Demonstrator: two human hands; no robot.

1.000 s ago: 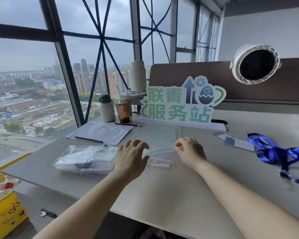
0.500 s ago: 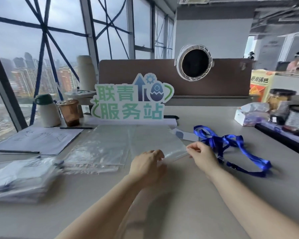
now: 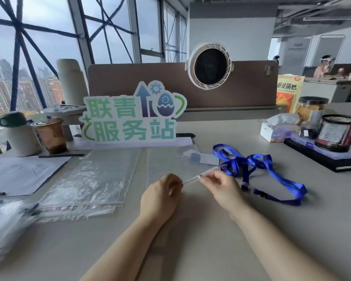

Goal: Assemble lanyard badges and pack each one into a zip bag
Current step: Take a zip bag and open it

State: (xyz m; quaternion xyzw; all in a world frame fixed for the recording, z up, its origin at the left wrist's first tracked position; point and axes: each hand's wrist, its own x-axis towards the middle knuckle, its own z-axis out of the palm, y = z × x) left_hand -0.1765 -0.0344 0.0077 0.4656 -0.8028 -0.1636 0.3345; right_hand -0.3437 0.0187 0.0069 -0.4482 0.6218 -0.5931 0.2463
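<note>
Two bare forearms reach in from the near edge over the grey table (image 3: 201,240). The left hand (image 3: 160,196) has its fingers (image 3: 173,185) curled inward, pinching the near end of a clear zip bag's closure strip. Just beside it, the right hand (image 3: 221,189) pinches the same strip between thumb and forefinger, its other fingers (image 3: 206,177) loosely bent. The zip bag (image 3: 168,161) stretches away from both hands, its far part lying flat on the table.

To the left lies a stack of empty zip bags (image 3: 89,179), and at the near left edge a blurred plastic bundle (image 3: 4,224). To the right of the hands a blue lanyard (image 3: 257,169) lies in loose loops, its clip near the right wrist. A badge card (image 3: 199,158) sits just beyond the held bag, beside the lanyard.

Further back are a sheet of paper (image 3: 18,173), a black pen (image 3: 61,155), a coffee cup (image 3: 52,135) and a green-lettered sign (image 3: 134,116). A tissue box (image 3: 278,128) and a mesh pen holder (image 3: 338,132) stand to the right. A round fan (image 3: 210,66) hangs on the brown partition (image 3: 130,82).
</note>
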